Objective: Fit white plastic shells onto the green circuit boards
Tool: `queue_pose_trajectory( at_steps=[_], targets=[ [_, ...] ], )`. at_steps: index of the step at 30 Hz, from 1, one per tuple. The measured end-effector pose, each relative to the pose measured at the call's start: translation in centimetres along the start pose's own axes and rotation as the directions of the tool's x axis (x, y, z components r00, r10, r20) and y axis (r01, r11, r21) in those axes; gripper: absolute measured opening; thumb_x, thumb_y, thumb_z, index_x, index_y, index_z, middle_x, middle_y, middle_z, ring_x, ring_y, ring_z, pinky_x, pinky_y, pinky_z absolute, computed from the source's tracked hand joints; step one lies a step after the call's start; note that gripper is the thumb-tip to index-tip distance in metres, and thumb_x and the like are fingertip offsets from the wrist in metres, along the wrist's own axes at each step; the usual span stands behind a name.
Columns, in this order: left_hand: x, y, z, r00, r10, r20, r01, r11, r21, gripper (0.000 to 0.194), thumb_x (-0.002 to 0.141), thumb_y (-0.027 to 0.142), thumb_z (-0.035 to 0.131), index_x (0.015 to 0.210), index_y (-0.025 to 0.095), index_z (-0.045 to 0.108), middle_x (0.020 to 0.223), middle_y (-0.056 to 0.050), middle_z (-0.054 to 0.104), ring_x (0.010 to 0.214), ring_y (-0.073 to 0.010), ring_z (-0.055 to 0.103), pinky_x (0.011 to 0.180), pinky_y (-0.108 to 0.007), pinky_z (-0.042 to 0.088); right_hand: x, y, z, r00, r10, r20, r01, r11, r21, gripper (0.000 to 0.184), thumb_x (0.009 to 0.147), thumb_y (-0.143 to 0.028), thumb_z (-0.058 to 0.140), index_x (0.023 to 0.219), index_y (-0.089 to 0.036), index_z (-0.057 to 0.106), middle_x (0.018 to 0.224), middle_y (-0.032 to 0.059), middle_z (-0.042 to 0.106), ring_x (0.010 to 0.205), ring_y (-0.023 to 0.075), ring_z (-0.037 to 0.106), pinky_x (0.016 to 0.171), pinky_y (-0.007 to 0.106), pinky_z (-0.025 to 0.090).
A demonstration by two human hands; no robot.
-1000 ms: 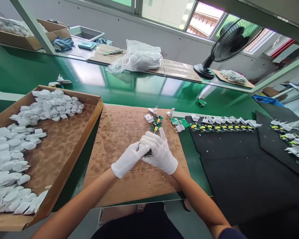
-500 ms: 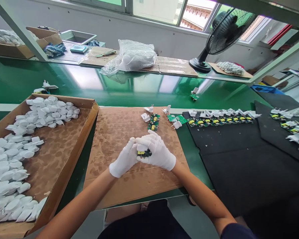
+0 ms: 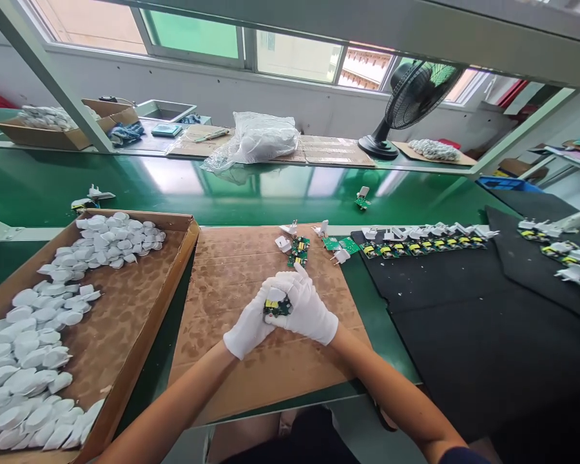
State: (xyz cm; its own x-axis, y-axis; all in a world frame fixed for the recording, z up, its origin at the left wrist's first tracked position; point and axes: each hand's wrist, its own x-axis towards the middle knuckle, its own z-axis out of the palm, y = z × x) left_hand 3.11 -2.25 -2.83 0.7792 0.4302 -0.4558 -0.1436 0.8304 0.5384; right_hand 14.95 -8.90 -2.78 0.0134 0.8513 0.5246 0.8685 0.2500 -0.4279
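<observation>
Both my hands wear white gloves and meet over the cardboard sheet (image 3: pixel 222 380). Between them is a small circuit board (image 3: pixel 277 307) with yellow and dark parts, a white plastic piece against its upper side. My left hand (image 3: pixel 252 325) closes on the board from the left, and my right hand (image 3: pixel 312 312) grips it from the right. The fingers partly hide the white piece. Just beyond my hands lie a green circuit board (image 3: pixel 298 250) with yellow parts, a white plug piece (image 3: pixel 283 243) and another white plug (image 3: pixel 341 256) beside bare green boards (image 3: pixel 333 243).
At left, a cardboard tray (image 3: pixel 174 283) holds many white plastic shells (image 3: pixel 24 348). On the right, a black mat (image 3: pixel 444 322) carries a row of boards with white plugs (image 3: pixel 420 243). A black fan (image 3: pixel 379 145) and a plastic-wrapped bundle (image 3: pixel 265 138) stand on the back ledge.
The view has tilted up slightly. My left hand has closed in further around the circuit board, and the board's component side now shows more fully between both hands.
</observation>
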Motion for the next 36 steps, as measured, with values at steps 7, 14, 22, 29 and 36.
queue_pose_trajectory(
  at_steps=[7, 14, 22, 29, 36],
  targets=[
    [0.4, 0.2, -0.6, 0.998, 0.039, 0.043, -0.047, 0.976, 0.214, 0.05, 0.079, 0.059, 0.042, 0.107, 0.02, 0.056, 0.098, -0.007, 0.064, 0.091, -0.0206, 0.058, 0.074, -0.031, 0.048, -0.1, -0.2, 0.1, 0.997, 0.064, 0.033, -0.064, 0.998, -0.012, 0.074, 0.063, -0.036, 0.07, 0.128, -0.022, 0.038, 0.119, 0.0085, 0.055, 0.112, 0.0235, 0.05, 0.109, 0.051, 0.014],
    [0.8, 0.2, -0.8, 0.969, 0.215, 0.119, -0.245, 0.88, 0.406, 0.034, 0.072, 0.046, 0.062, 0.077, 0.013, 0.061, 0.081, -0.005, 0.063, 0.079, -0.0159, 0.053, 0.077, -0.029, 0.043, -0.1, 0.0, -0.4, 0.994, -0.044, 0.1, 0.049, 0.998, -0.041, 0.063, 0.065, -0.032, 0.068, 0.122, -0.022, 0.042, 0.119, 0.0071, 0.057, 0.117, 0.0238, 0.045, 0.109, 0.051, 0.009],
    [0.4, 0.6, -0.6, 0.968, 0.228, 0.109, -0.252, 0.847, 0.467, 0.043, 0.066, 0.053, 0.065, 0.062, 0.013, 0.051, 0.061, 0.001, 0.05, 0.059, -0.0093, 0.04, 0.056, -0.023, 0.034, -0.1, 0.3, 0.1, 0.996, -0.028, 0.088, 0.031, 0.999, -0.041, 0.059, 0.065, -0.041, 0.068, 0.117, -0.023, 0.048, 0.116, 0.0066, 0.058, 0.116, 0.0248, 0.046, 0.109, 0.051, 0.008],
    [0.7, 0.4, -0.9, 0.958, 0.236, 0.163, -0.287, 0.778, 0.559, 0.037, 0.068, 0.046, 0.066, 0.067, 0.01, 0.058, 0.066, -0.001, 0.055, 0.064, -0.0113, 0.045, 0.061, -0.024, 0.037, -0.4, -0.1, 0.6, 0.999, 0.01, 0.051, -0.009, 1.0, -0.029, 0.072, 0.064, -0.043, 0.068, 0.126, -0.021, 0.039, 0.118, 0.0084, 0.057, 0.114, 0.0235, 0.048, 0.108, 0.05, 0.014],
    [0.6, 0.5, -0.8, 0.959, 0.243, 0.145, -0.283, 0.801, 0.527, 0.033, 0.069, 0.043, 0.066, 0.072, 0.011, 0.062, 0.072, -0.003, 0.061, 0.069, -0.0133, 0.05, 0.069, -0.027, 0.04, -0.5, -0.2, 1.0, 0.999, 0.02, 0.048, -0.02, 1.0, -0.013, 0.069, 0.063, -0.043, 0.068, 0.122, -0.021, 0.042, 0.116, 0.0084, 0.057, 0.113, 0.024, 0.049, 0.108, 0.05, 0.017]
  ],
)
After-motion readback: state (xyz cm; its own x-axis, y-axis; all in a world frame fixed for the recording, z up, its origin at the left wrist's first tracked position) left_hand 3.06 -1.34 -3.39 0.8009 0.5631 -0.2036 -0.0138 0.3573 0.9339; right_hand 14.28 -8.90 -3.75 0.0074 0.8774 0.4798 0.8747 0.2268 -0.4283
